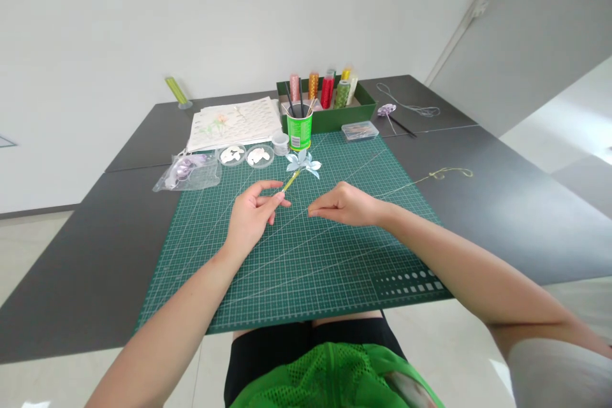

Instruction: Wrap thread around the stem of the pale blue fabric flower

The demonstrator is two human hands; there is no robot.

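Pale blue flowers [303, 162] on a yellow-green stem [291, 181] are held up over the green cutting mat [287, 268]. My left hand [253, 207] pinches the lower stem between thumb and fingers. To the right of the stem, my right hand [345, 204] is closed, thumb and fingertips pressed together; what it may hold is too small to make out. A thin yellow-green thread [442, 173] lies across the mat's right edge onto the dark table, its near part running behind my right hand.
Behind the flowers stands a green cup [299, 131] with tools. A green box [335, 118] holds thread spools. Two petal dishes [259, 156], a plastic bag [189, 172], paper sheets [234, 124], a clear case [359, 131] and a purple flower [386, 110] lie around.
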